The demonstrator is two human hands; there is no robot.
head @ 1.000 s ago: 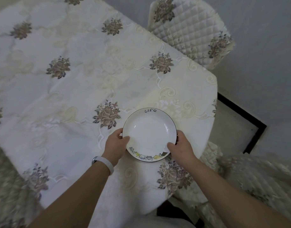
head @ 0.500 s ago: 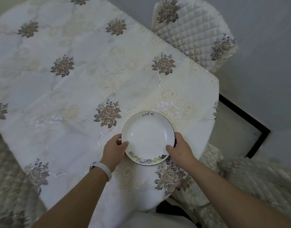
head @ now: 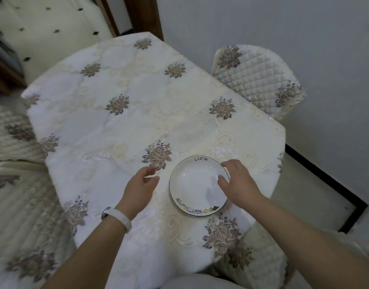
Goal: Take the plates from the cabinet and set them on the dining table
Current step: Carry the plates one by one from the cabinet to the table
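The round white ceramic plate (head: pixel 196 182) sits by the tabletop's (head: pixel 121 130) right edge. My left hand (head: pixel 140 185) and right hand (head: pixel 237 184) hover slack-fingered, empty.

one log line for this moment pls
plate: flat on table, near its right edge | left hand: beside plate, empty | right hand: fingers loose over right rim | step: plate placed

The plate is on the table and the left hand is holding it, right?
Not quite. The plate is on the table, but the left hand isn't holding it. That hand is beside the plate with loose fingers, and tablecloth shows between them. The head view shows this.
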